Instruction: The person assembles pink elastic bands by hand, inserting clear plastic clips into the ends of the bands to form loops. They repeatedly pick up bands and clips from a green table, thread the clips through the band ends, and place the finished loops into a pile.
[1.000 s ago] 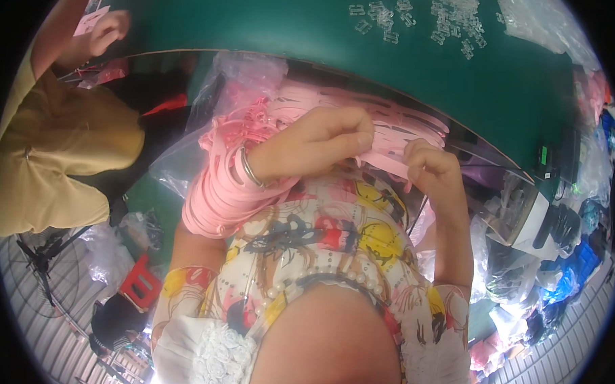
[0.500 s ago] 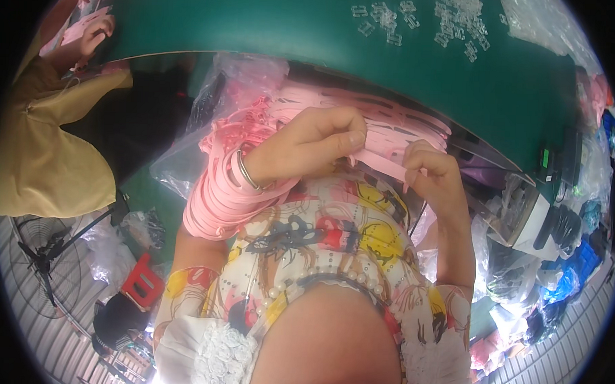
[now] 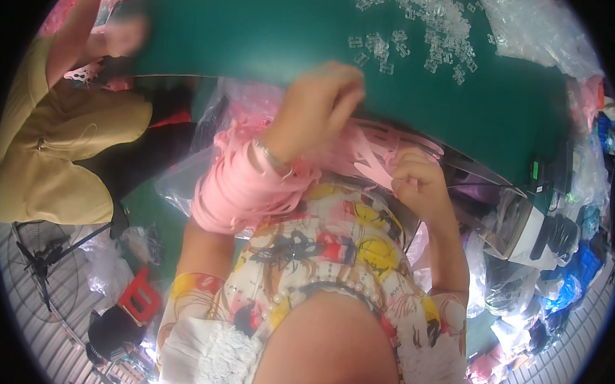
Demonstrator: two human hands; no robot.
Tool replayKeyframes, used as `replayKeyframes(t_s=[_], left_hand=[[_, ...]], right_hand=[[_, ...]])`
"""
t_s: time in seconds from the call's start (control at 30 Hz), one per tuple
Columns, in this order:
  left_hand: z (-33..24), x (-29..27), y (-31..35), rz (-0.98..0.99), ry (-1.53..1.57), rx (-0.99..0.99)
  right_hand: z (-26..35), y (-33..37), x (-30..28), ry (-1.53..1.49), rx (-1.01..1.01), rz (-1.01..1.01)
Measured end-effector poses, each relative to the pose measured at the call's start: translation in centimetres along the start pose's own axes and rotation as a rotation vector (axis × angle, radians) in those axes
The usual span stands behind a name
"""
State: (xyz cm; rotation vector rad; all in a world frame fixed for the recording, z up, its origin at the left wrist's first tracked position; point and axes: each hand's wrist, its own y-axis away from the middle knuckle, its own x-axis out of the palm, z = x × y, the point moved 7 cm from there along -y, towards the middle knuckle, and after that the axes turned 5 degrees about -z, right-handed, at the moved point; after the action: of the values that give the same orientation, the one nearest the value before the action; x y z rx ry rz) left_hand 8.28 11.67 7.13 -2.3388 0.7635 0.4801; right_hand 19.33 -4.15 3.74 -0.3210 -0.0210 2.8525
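Observation:
Many thin pink straps hang looped in a thick bundle around my left forearm, below a metal bangle. My left hand, blurred by motion, is raised over the near edge of the green table; its fingers look bent, but whether anything is between them cannot be made out. Low at the table edge, my right hand is closed on a pink strap. More flat pink strips with cut slots lie behind that hand, in an opening under the tabletop. Small clear plastic clips are scattered on the table, beyond my left hand.
The green table spans the far side. A clear plastic bag lies at its far right. At left, a co-worker's blurred hand is over the table. A fan and a red plastic object stand at lower left.
My left hand has moved away from the strap, up and over the table edge. My right hand shifted slightly left and down, keeping the strap. The co-worker's hand moved right.

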Motion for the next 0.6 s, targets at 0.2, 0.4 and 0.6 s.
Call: replayKeyframes(t_s=[0.2, 0.4, 0.6], left_hand=[[2.3, 1.3, -3.0, -0.143, -0.407, 0.059], [2.5, 1.9, -2.5, -0.028, -0.298, -0.019], [1.3, 2.1, 0.0, 0.08, 0.263, -0.278]], right_hand=[[0.3, -0.6, 0.2, 0.107, -0.025, 0.01], [0.9, -0.8, 0.0, 0.15, -0.069, 0.006], [2.8, -1.5, 0.2, 0.244, -0.179, 0.015]])
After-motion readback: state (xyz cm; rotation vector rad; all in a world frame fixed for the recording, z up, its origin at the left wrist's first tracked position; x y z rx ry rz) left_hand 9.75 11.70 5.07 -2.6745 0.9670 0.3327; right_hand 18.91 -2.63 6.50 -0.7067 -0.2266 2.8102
